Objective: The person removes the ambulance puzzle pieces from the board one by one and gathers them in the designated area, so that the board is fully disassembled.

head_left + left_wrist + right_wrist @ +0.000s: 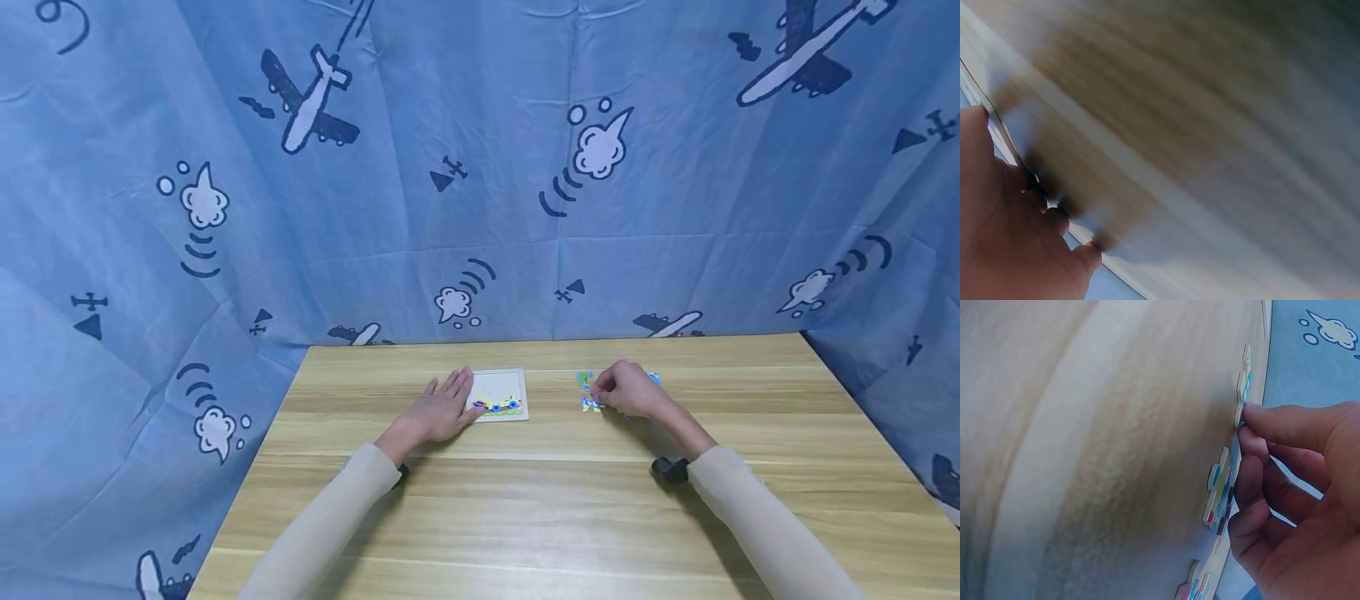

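My left hand (441, 413) lies with straight fingers on the left side of a white-framed jigsaw board (497, 382). Along the board's lower part runs a strip of fitted pieces (504, 407) with a colourful vehicle picture. In the left wrist view, the fingertips of the left hand (1019, 234) meet the board's edge. To the right of the board, my right hand (632, 390) pinches a jigsaw piece (589, 405) at the tabletop. The right wrist view shows its thumb and forefinger at the edge of that piece (1244, 390), the other fingers curled.
A green piece (584, 378) lies just beyond the right fingertips, and a blue one (655, 378) shows behind the right hand. More loose pieces (1217, 492) lie under that hand. The wooden table (525, 500) ends at a blue curtain (495, 167) with airplane prints.
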Motion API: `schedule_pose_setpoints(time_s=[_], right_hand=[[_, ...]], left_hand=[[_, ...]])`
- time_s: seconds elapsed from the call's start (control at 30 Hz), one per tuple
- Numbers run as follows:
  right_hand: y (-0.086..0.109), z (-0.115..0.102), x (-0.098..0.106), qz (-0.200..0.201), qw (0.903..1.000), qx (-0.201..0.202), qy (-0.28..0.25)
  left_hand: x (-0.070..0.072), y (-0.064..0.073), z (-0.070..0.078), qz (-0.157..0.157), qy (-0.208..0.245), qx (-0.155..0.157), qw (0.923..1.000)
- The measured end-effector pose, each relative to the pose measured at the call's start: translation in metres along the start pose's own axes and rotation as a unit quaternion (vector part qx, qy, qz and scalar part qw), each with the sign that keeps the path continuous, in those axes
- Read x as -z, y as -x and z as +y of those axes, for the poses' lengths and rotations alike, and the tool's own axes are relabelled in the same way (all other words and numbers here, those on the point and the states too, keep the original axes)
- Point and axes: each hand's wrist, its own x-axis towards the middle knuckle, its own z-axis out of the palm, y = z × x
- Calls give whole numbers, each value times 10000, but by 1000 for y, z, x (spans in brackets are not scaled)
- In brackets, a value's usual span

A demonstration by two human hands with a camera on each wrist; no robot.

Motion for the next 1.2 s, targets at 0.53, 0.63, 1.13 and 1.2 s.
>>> schedule_pose_setpoints(time_s=[0.53,0.63,1.13,1.2], right_hand=[[-5,-24,6,125,9982,164,-571],[-8,-36,5,151,9977,278,-597],[-30,-84,-30,-356,9914,1170,-464],[-32,-88,-35,-435,9908,1220,-389]], left_hand=[[3,-4,2,-18,154,12,9999],[6,-2,4,66,241,-72,9997],[2,23,26,175,-244,-875,9957],[-1,26,29,186,-333,-993,9943]])
